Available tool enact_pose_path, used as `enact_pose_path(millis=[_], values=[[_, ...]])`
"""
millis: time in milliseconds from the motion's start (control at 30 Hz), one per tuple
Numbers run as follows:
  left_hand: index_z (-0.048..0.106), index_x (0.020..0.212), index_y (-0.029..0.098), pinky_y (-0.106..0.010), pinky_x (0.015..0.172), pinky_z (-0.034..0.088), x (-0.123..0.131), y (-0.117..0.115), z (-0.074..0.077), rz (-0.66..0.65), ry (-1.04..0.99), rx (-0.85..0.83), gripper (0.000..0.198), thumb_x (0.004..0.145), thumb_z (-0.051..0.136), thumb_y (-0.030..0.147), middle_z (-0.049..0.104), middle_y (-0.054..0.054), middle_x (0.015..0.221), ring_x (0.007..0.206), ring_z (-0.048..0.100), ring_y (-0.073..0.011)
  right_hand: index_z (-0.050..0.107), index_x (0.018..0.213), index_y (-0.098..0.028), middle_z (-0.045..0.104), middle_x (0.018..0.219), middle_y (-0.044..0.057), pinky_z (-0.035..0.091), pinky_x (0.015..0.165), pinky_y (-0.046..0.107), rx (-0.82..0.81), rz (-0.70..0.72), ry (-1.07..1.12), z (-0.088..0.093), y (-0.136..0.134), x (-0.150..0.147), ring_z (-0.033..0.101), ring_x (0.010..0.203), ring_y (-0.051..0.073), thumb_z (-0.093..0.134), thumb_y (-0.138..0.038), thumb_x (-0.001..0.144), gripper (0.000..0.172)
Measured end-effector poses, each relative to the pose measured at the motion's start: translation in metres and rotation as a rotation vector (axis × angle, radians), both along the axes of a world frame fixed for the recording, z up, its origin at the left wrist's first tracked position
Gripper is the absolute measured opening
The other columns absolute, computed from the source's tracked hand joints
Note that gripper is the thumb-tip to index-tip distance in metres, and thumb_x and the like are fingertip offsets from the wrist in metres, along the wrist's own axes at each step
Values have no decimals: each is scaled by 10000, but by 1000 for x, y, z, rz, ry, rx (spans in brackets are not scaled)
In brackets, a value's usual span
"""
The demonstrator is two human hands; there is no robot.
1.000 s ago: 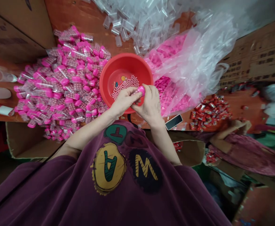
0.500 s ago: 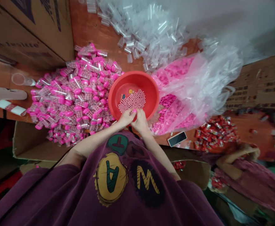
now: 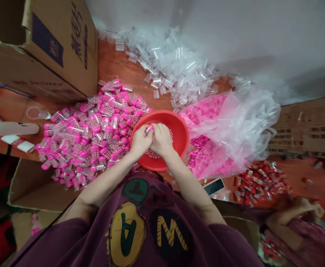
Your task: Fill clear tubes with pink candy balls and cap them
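Observation:
Both my hands meet over a red plastic basin that holds small pink beads. My left hand pinches a small clear tube with a pink cap above the basin. My right hand is closed right beside it, touching the same tube. To the left of the basin lies a big heap of filled pink-capped tubes.
Empty clear tubes are piled behind the basin. A clear bag of pink caps lies to the right, a phone and red wrapped sweets beyond it. Cardboard boxes stand at the left. Another person's arm is at lower right.
My head has tilted, so the whole scene has slid down in view. My hands have moved from the basin's near rim to over its middle, still together on the tube.

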State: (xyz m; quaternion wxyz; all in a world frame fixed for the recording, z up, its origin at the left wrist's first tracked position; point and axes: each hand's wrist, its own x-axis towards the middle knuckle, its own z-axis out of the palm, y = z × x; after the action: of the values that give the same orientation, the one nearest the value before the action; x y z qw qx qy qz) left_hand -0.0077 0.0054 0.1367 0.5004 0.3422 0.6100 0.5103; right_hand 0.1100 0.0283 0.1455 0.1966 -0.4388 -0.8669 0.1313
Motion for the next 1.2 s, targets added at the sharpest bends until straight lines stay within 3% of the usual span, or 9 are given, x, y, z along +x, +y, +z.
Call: enact_pose_path(millis=[133, 233, 333, 433, 567, 700, 833, 1000, 1200], values=[[743, 1042, 169, -314, 767, 504, -57, 21, 26, 45, 197, 107, 180, 897, 698, 264, 716, -56, 883, 786, 633, -187, 477, 1569, -31, 616, 1498, 274, 550, 1128, 567, -98, 167, 100, 22, 31, -30, 609, 1344, 388, 657, -396, 982, 715], [763, 1137, 211, -421, 858, 551, -116, 12, 47, 13, 528, 20, 318, 947, 653, 442, 756, -92, 993, 958, 709, -289, 551, 1560, -163, 660, 1520, 170, 540, 1178, 509, -103, 248, 171, 26, 84, -13, 625, 1391, 322, 618, -427, 1039, 588], [774, 1182, 221, -646, 1134, 446, -154, 9, 64, 27, 1075, -101, 437, 896, 697, 542, 683, -149, 1433, 1442, 535, -510, 757, 1268, -129, 800, 1246, 167, 594, 1063, 458, -145, -162, 110, 17, 158, 33, 742, 1154, 292, 489, -265, 1066, 361], [735, 1303, 208, -584, 1172, 443, -149, 47, 66, -7, 1089, 31, 488, 967, 638, 549, 659, -112, 1487, 1470, 555, -433, 818, 1123, -124, 830, 1152, 180, 598, 1014, 449, -309, -348, -263, -3, 215, 78, 760, 1106, 319, 471, -185, 1023, 366], [753, 1173, 143, -424, 953, 573, -95, 150, 22, -306, 775, 136, 265, 963, 629, 247, 781, -102, 1185, 1024, 731, -220, 748, 1345, -155, 722, 1437, 186, 557, 1091, 463, -367, -22, -612, -35, 231, 108, 677, 1303, 352, 588, -150, 968, 409], [765, 1009, 143, -399, 963, 571, -41, 232, -46, -695, 758, -2, 173, 866, 682, 91, 762, -95, 1076, 1001, 719, -231, 678, 1438, -178, 587, 1550, 224, 546, 1073, 548, -220, 66, -708, -59, 225, 122, 557, 1412, 421, 549, -221, 1030, 430], [714, 1286, 190, -477, 1041, 524, -21, 280, -82, -470, 909, 41, 550, 756, 823, 94, 581, -163, 1467, 1220, 646, -330, 638, 1477, -185, 608, 1474, 210, 552, 1082, 508, -254, 9, -601, -77, 234, 135, 596, 1334, 407, 789, -293, 911, 596], [622, 1451, 215, -504, 1169, 397, -4, 320, -87, -365, 837, 63, 912, 661, 1009, 457, 525, -119, 1482, 1444, 315, -353, 615, 1485, -173, 691, 1340, 186, 538, 1078, 512, -285, -67, -439, -96, 242, 143, 622, 1270, 386, 794, -259, 899, 618], [661, 1227, 238, -476, 1134, 443, 16, 334, -111, -277, 639, 184, 487, 841, 874, 444, 553, -127, 1428, 1491, 351, -346, 723, 1087, -175, 745, 1161, 147, 572, 964, 462, -351, -208, -139, -111, 243, 150, 682, 1086, 318, 693, -293, 927, 201]])
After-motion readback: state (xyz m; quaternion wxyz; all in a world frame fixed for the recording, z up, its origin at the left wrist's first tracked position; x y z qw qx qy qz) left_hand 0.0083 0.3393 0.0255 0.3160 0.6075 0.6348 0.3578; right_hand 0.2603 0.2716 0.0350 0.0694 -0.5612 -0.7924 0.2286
